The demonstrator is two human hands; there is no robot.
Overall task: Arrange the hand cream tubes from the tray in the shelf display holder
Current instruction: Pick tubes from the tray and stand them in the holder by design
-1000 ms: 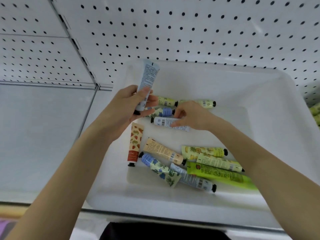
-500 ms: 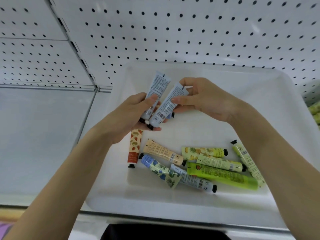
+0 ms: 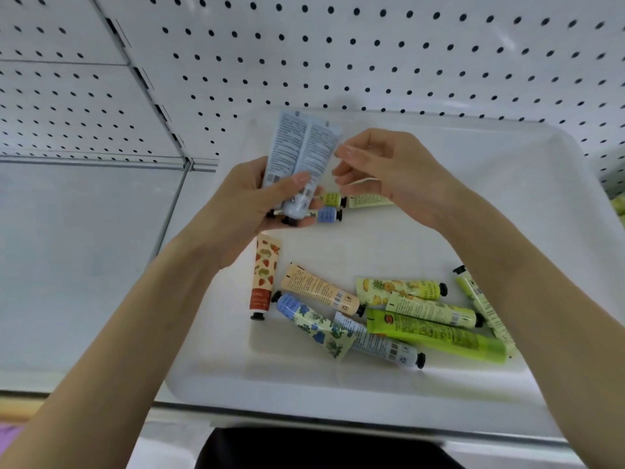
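Left hand point(image 3: 243, 201) mid frame grips two pale blue tubes point(image 3: 297, 147), upright above white tray point(image 3: 338, 377). Right hand point(image 3: 389, 174) beside them, fingers loose, holding nothing. Other tubes point(image 3: 433, 333) lie flat in tray.

tray point(image 3: 338, 384): white plastic, kinda frosted, matt, smooth walls.
pegboard point(image 3: 372, 55) behind: looks like painted metal, white, smooth, faint sheen, punched holes.
shelf point(image 3: 84, 248): same white painted look, matt.
grey strip point(image 3: 91, 160) at shelf back: bare-metal look, slight shine.
pale blue tubes point(image 3: 297, 147) in left hand point(image 3: 243, 204): soft plastic, printed, satin finish.
bright green tube point(image 3: 436, 336): glossy plastic, shiniest of lot.
strawberry tube point(image 3: 263, 275): smooth printed plastic, low gloss.
black cap point(image 3: 420, 359): hard plastic, too small to tell finish.
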